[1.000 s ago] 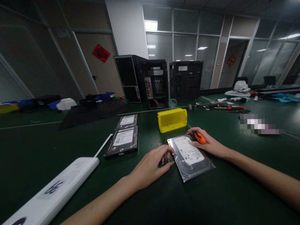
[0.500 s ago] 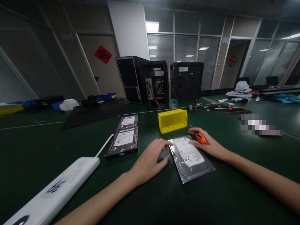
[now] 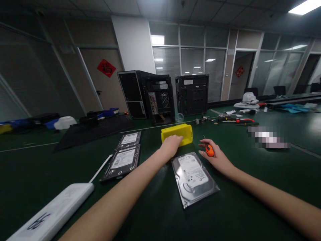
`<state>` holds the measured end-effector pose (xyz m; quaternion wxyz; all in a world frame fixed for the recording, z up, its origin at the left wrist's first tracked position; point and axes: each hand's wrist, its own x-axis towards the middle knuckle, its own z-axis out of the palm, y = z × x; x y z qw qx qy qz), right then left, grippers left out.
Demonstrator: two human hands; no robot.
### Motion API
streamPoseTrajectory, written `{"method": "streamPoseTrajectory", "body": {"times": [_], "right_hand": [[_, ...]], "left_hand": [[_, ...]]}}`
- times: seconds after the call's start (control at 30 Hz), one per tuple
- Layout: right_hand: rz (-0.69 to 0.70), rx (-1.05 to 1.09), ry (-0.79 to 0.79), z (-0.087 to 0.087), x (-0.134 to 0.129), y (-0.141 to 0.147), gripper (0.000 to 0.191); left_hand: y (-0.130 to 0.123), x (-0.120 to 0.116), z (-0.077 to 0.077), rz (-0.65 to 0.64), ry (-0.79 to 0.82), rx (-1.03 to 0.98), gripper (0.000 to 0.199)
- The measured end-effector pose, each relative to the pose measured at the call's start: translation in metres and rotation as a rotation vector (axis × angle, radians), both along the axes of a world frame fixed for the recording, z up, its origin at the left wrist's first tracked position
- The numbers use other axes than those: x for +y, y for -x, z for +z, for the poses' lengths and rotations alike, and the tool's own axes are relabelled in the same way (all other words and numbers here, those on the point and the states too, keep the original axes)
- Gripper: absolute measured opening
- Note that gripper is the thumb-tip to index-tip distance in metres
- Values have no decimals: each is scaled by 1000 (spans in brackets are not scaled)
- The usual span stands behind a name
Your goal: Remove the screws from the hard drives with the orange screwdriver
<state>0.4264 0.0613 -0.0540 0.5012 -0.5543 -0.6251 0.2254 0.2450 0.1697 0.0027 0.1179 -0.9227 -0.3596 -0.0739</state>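
My left hand is at the front of a yellow plastic bin, its fingers bent together over the opening. What the fingertips touch or hold is hidden. An orange and black screwdriver rests in my right hand, its thin shaft pointing away from me. Between and below the hands a silver hard drive lies flat, white label up, touched by neither hand. Two darker hard drives, one nearer and one farther, lie to the left.
A white power strip with a cable lies at the left front. Black computer cases stand at the back, one apart on the right. Pliers and loose parts lie at the back right. A black mat is back left.
My left hand has left the silver hard drive's edge and moved forward to the yellow bin. My right hand, with the screwdriver, has come off the drive. The view has tilted up slightly.
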Motion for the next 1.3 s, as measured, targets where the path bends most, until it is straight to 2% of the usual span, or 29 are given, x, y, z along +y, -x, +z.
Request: {"method": "streamPoseTrajectory", "body": {"times": [0.2,0.47,0.77,1.0,1.17,1.3], "right_hand": [[-15,17,24,-4,4,1,38],[1,-29,37,5,-3,7,39],[-25,-48,10,8,-6,7,39],[-30,-31,16,7,-9,7,42],[-34,-37,17,7,-8,7,43],[-35,-22,13,6,-7,5,43]], "left_hand": [[1,0,-3,14,-34,115,20],[5,5,-11,41,-47,165,16],[5,15,-12,53,-78,143,25],[7,15,-16,135,-44,176,30],[5,13,-14,106,-44,161,30],[0,0,-5,30,-68,105,18]]}}
